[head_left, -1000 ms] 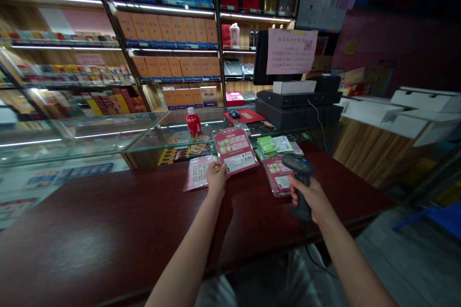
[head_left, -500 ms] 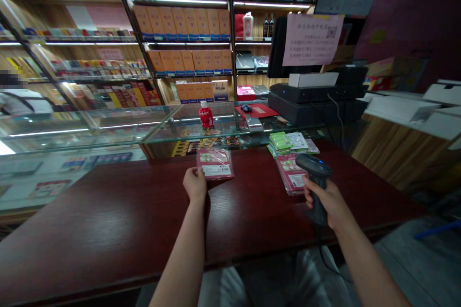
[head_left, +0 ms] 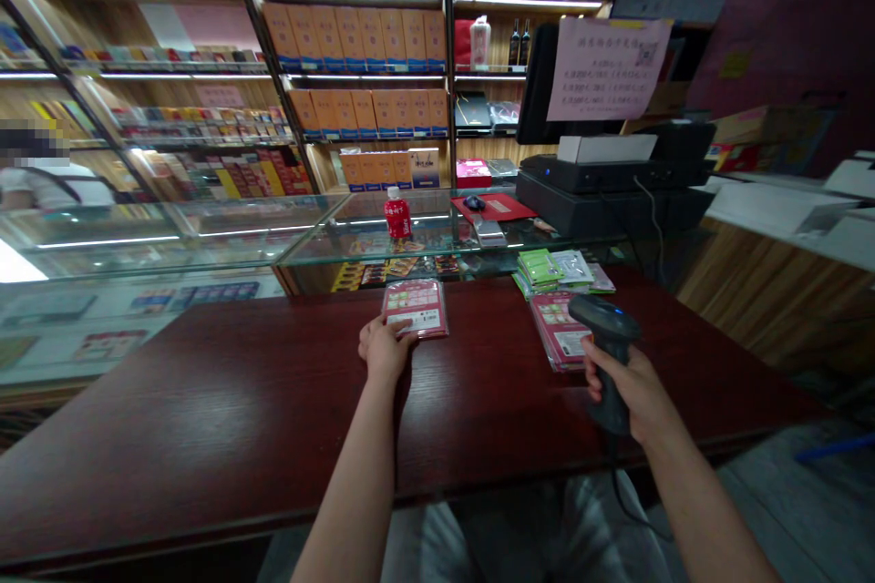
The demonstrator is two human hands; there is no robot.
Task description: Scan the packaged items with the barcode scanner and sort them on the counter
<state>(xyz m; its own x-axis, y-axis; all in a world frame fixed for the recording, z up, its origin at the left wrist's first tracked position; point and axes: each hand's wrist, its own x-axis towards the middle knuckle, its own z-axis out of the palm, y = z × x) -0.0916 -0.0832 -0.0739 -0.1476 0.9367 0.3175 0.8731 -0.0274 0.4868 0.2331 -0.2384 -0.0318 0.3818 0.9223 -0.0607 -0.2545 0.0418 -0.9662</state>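
Observation:
A dark handheld barcode scanner [head_left: 607, 355] is gripped by its handle in my right hand [head_left: 639, 392], its cord hanging down. Its head overlaps a stack of pink-red plastic-wrapped packets [head_left: 550, 314] on the table. Further left, a single flat pink-red packet [head_left: 416, 305] lies with a white label and barcode facing up. At its lower left corner is my left hand [head_left: 385, 348], fingers closed around the edge, thumb below the label. Several green and white sachets [head_left: 540, 269] lie just behind the stack.
The dark red wooden table [head_left: 225, 419] meets a glass display counter [head_left: 328, 241] bearing a red bottle [head_left: 396, 214]. Behind the sachets stand a cash register [head_left: 602, 191] and monitor [head_left: 537, 86]. A person [head_left: 58, 178] is at far left, before stocked shelves [head_left: 369, 73].
My left hand has shifted slightly at the packet's corner, with more fingers over it. The packet now lies flatter and turned a little. The scanner stays in my right hand over the stack.

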